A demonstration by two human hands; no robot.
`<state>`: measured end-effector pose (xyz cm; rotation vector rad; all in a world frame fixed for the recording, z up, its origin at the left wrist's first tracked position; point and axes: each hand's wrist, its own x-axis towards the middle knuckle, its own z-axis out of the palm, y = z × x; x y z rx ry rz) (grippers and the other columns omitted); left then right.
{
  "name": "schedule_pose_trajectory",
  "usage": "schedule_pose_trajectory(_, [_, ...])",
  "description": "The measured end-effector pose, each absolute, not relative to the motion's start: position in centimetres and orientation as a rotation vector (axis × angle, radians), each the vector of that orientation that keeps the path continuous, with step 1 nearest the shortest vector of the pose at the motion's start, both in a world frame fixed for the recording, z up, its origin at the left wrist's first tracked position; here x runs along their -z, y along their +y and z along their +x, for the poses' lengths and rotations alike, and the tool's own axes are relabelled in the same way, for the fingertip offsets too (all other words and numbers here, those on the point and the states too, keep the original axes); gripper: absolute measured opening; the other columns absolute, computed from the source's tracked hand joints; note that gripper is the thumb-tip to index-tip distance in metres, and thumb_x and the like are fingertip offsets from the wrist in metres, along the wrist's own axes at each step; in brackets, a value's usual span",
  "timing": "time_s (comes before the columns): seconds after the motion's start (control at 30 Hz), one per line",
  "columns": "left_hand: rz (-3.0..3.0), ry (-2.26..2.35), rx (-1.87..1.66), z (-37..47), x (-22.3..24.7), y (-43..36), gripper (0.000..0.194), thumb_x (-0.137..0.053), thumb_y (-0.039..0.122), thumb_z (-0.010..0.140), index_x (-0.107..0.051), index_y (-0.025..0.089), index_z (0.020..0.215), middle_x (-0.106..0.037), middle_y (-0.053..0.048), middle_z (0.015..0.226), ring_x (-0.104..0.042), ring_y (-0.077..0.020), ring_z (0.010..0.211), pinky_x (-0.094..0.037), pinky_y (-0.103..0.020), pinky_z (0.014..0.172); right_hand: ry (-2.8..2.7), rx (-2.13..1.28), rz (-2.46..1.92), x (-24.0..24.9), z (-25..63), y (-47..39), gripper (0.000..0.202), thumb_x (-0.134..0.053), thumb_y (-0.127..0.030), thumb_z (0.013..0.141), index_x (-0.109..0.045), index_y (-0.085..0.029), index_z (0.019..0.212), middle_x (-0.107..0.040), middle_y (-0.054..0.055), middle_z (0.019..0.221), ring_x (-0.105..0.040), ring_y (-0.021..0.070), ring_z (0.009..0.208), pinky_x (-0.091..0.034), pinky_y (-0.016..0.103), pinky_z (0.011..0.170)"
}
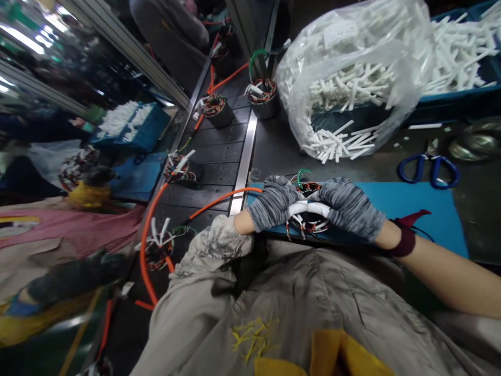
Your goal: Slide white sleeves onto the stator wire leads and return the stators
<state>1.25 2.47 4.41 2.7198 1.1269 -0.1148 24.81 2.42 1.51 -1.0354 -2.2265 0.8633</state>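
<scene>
At the far left, a blurred co-worker in a pink garment reaches dark-gloved hands (88,269) toward the line, one of them beside a wound stator (76,164). Above, a blue bin (151,128) holds white insulating sleeves. Next comes a dark slatted conveyor (221,154) carrying several wound stators (219,114) with loose leads, and an orange tube (145,250) loops along it. Past the metal edge strip (246,156), the person's left hand (274,203), in a grey striped knit glove, is closed on the left end of a curved white-sleeved bundle (309,208). That bundle spans a stator (313,225) at the near edge of a blue mat (391,201), directly in front of the person; a green tie curls up behind it. The right hand (348,206), gloved alike, is closed on the bundle's right end. Beyond stands an open clear plastic bag (295,99) of cut white sleeves. Farther right, a red-handled tool (415,216) lies on the mat, blue-handled scissors (428,167) overlap its far edge, and another blue bin (457,99) is heaped with white sleeves.
</scene>
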Motion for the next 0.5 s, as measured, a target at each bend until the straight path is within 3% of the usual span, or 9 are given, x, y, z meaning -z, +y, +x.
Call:
schedule_pose_trajectory(0.07, [2.754,1.138,0.217,1.7,-5.0,2.5,0.054,-0.039,0.052,0.114,-0.080,0.016,0.117,-0.076,-0.012,0.103,-0.067,-0.0302,0.105,-0.050,-0.051,0.102,-2.291,-0.704,-0.996,-1.4,26.0,2.5,0.051,-0.056,-0.064,0.102,-0.085,-0.023,0.097,-0.076,0.012,0.089,-0.067,0.0277,0.086,-0.049,0.043,0.084])
schedule_pose_trajectory(0.13, [2.792,1.138,0.277,2.4,-5.3,2.5,0.054,-0.038,0.050,0.115,-0.080,0.017,0.117,-0.075,-0.012,0.102,-0.067,-0.0320,0.106,-0.050,-0.053,0.101,-2.200,-0.767,-0.959,-1.2,27.6,2.6,0.046,-0.062,-0.065,0.099,-0.085,-0.025,0.104,-0.079,0.011,0.097,-0.069,0.0285,0.091,-0.052,0.045,0.086])
schedule_pose_trajectory(0.27, [2.817,1.004,0.273,5.2,-5.3,2.9,0.046,-0.047,0.050,0.112,-0.079,0.017,0.117,-0.075,-0.012,0.105,-0.066,-0.0323,0.107,-0.052,-0.053,0.100,-1.822,-1.204,-1.013,-0.6,29.9,2.6,0.038,-0.081,-0.064,0.087,-0.083,-0.026,0.095,-0.081,0.006,0.091,-0.074,0.0250,0.083,-0.060,0.041,0.084])
schedule_pose_trajectory(0.4, [2.816,0.951,0.203,7.1,-5.0,3.5,0.045,-0.053,0.055,0.109,-0.080,0.019,0.111,-0.076,-0.012,0.104,-0.067,-0.0346,0.108,-0.053,-0.057,0.099,-1.761,-1.276,-1.061,-0.3,30.2,2.2,0.040,-0.082,-0.066,0.083,-0.083,-0.027,0.093,-0.082,0.005,0.092,-0.076,0.0259,0.087,-0.063,0.043,0.089])
schedule_pose_trajectory(0.5, [2.760,0.843,-0.013,4.5,-4.6,4.3,0.053,-0.059,0.064,0.103,-0.076,0.020,0.129,-0.077,-0.013,0.118,-0.069,-0.0326,0.114,-0.052,-0.053,0.108,-1.753,-1.240,-1.108,0.3,30.3,1.4,0.046,-0.085,-0.067,0.080,-0.080,-0.028,0.103,-0.082,0.006,0.101,-0.076,0.0296,0.097,-0.063,0.047,0.094])
